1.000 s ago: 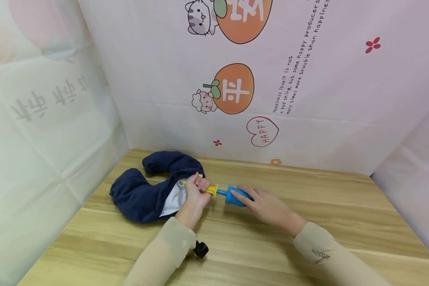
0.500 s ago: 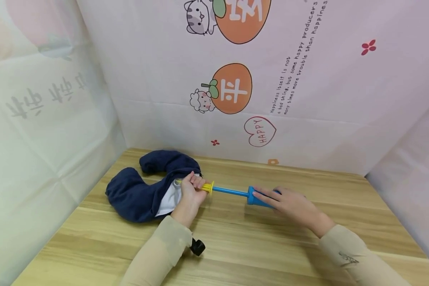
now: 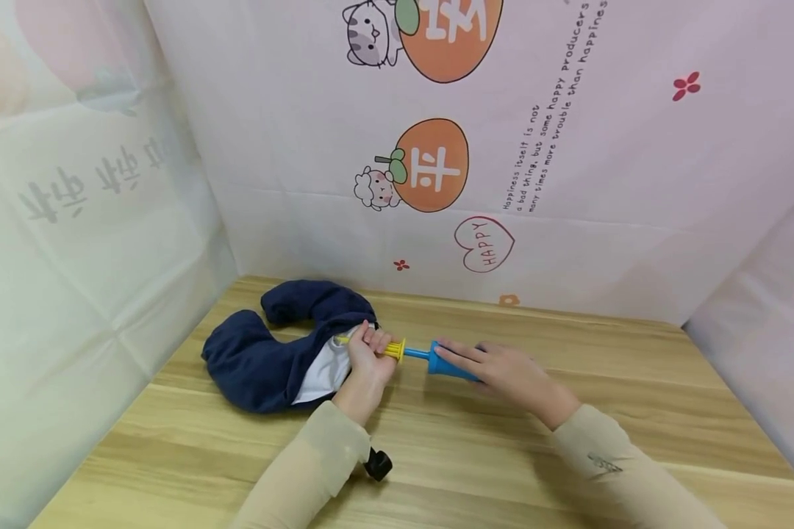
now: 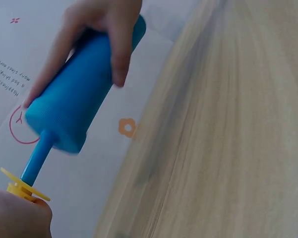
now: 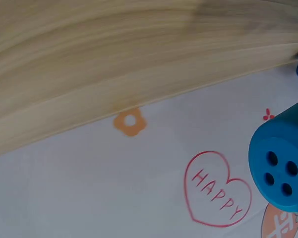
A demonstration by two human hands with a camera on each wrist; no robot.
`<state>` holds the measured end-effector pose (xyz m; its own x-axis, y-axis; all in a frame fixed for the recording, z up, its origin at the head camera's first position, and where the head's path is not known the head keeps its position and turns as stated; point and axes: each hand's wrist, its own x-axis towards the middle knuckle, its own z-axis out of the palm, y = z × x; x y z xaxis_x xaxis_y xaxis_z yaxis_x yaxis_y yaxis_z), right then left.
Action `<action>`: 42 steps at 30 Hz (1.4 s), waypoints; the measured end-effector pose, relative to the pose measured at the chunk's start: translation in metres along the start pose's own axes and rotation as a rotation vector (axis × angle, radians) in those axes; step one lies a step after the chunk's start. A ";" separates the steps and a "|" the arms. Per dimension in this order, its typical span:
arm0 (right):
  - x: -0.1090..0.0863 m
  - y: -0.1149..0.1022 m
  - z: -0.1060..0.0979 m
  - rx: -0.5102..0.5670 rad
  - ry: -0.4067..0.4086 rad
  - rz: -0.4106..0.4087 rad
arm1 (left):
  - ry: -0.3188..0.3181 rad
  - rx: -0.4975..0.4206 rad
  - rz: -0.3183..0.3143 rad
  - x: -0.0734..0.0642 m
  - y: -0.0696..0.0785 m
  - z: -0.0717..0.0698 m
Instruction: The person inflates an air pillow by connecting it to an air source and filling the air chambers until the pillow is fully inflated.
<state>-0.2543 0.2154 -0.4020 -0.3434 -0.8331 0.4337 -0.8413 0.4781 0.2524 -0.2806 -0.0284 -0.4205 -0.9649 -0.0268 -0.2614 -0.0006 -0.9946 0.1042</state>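
A U-shaped navy neck pillow (image 3: 251,371) lies at the left, its cover parted over a white inner piece (image 3: 319,373). My left hand (image 3: 369,358) grips the yellow end (image 3: 397,350) of a blue hand pump (image 3: 448,362), right at the pillow's opening. A yellow tip pokes out on the pillow side of that fist. Fingers and thumb of my right hand (image 3: 519,378) hold the blue barrel (image 4: 77,96), as the left wrist view shows. A short length of blue rod (image 4: 37,161) links barrel and yellow flange. The barrel's end with several holes (image 5: 280,173) shows in the right wrist view.
The wooden table (image 3: 463,455) meets a printed white cloth (image 3: 304,228) along its back edge, with more cloth at both sides. A small black object (image 3: 378,465) shows beside my left sleeve.
My right hand first drew the pump barrel to the right, exposing a long stretch of rod, then pushed it back left, leaving a short stretch. My left hand stays at the pillow.
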 end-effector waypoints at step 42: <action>-0.063 0.013 -0.018 -0.062 0.057 -0.044 | -0.034 0.047 -0.077 -0.001 0.018 -0.005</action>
<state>-0.2364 0.2796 -0.4104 -0.2809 -0.8373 0.4690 -0.8268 0.4593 0.3248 -0.2783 -0.0471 -0.4231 -0.9698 0.0534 -0.2378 -0.0863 -0.9877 0.1303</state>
